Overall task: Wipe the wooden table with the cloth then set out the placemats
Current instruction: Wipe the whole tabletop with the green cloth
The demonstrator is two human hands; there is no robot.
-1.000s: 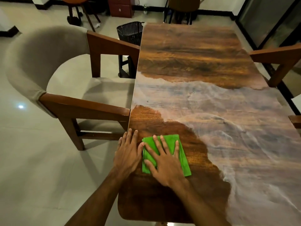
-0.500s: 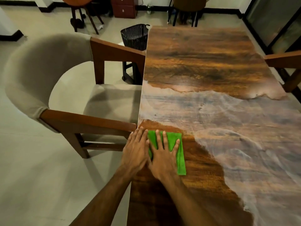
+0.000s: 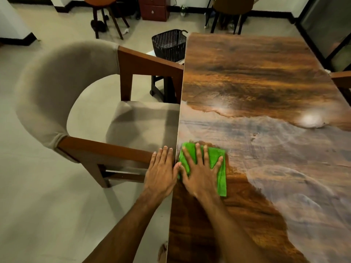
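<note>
A folded green cloth [image 3: 216,158] lies flat on the wooden table [image 3: 256,76] close to its left edge. My right hand [image 3: 201,173] presses down on the cloth with straight, spread fingers. My left hand [image 3: 161,171] lies flat beside it at the table's left edge, fingers straight, over the chair's armrest. A broad pale, hazy band [image 3: 284,149] runs across the middle of the tabletop; dark glossy wood shows behind the cloth toward me. No placemats are in view.
A beige upholstered armchair [image 3: 62,95] with wooden arms stands tight against the table's left side. A black basket [image 3: 169,44] sits on the floor beyond it. Another chair arm [image 3: 341,78] juts in at the right; more chairs and a drawer unit [image 3: 153,8] stand at the far wall.
Both hands and the cloth have slid forward along the table's left edge, into the pale band. The dark wood area behind the cloth has grown.
</note>
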